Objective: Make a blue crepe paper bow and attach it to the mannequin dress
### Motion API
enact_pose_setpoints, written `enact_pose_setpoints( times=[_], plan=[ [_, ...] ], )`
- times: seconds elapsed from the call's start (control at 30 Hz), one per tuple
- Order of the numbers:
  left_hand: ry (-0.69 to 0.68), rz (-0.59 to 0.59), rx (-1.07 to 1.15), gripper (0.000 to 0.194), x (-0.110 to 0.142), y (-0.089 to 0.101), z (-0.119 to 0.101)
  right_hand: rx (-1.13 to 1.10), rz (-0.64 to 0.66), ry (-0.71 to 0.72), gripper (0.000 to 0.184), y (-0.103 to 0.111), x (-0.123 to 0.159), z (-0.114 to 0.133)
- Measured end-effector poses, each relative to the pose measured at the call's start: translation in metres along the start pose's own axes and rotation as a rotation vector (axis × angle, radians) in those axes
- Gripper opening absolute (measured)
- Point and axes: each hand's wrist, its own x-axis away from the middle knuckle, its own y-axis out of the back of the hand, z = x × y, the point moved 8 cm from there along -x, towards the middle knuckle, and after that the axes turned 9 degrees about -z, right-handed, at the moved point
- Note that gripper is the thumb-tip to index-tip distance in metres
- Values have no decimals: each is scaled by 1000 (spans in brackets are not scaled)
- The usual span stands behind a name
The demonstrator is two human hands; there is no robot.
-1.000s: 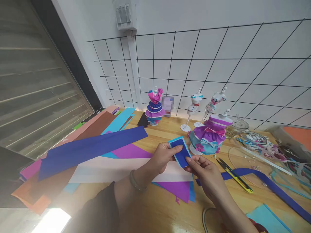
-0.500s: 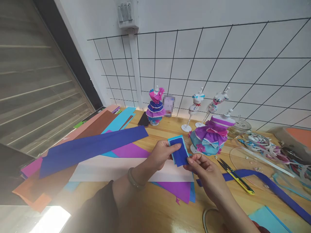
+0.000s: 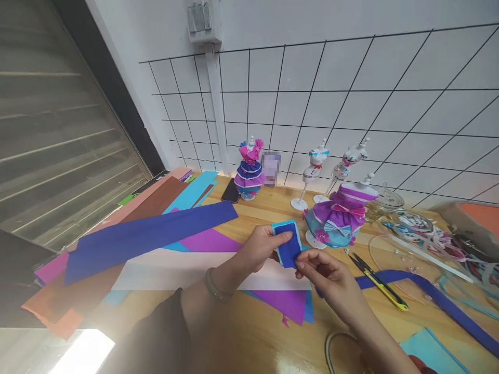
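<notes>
Between my two hands is a small rectangle of dark blue crepe paper or fabric [image 3: 289, 250] layered on a light blue piece that shows along its edges. My left hand [image 3: 262, 249] grips it from the left, thumb flat on its face and fingers behind. At its lower right corner, my right hand [image 3: 322, 270] pinches the edge between thumb and fingertips. A pair of yellow and black thread snips [image 3: 380, 285] lies to the right of my right hand, across a long dark blue strip [image 3: 419, 283]. Under my hands lies a pale pink strip [image 3: 175, 270].
A mannequin in a purple and light blue dress [image 3: 339, 218] stands just beyond my hands. Farther back are another dressed mannequin [image 3: 249, 174], two bare white mannequins [image 3: 316, 169] and a phone [image 3: 231, 192]. Long coloured sheets [image 3: 152, 239] spread leftward; ribbons [image 3: 440, 239] lie right.
My right hand has shifted slightly left along the lower edge of the small blue piece, which is now tilted more upright. My left hand keeps its grip.
</notes>
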Motion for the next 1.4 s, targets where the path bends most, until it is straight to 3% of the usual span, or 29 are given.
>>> enact_pose_setpoints(
  times=[0.17, 0.7, 0.93, 1.07, 1.17, 1.27, 1.33, 1.4],
  plan=[
    [33, -19, 43, 35, -2, 3, 2, 33, 67, 18, 32, -3, 3, -2],
    [96, 107, 102, 33, 0, -5, 8, 121, 23, 231, 16, 3, 4, 20],
    [57, 164, -10, 40, 0, -6, 6, 61, -45, 90, 21, 12, 3, 14],
    [14, 62, -102, 56, 1, 0, 2, -7, -142, 22, 21, 25, -2, 7],
    [-166, -104, -247, 61, 1, 10, -8, -119, -216, -53, 23, 35, -7, -4],
    [-373, -190, -391, 45, 7, 11, -22, -207, -255, -109, 25, 39, -10, -11],
    [-390, -150, -419, 41, 11, 6, -24, -225, -263, -115, 25, 40, -10, -11],
    [-303, -45, -392, 45, 14, -3, -18, -218, -265, -105, 24, 40, -11, -11]
  ],
)
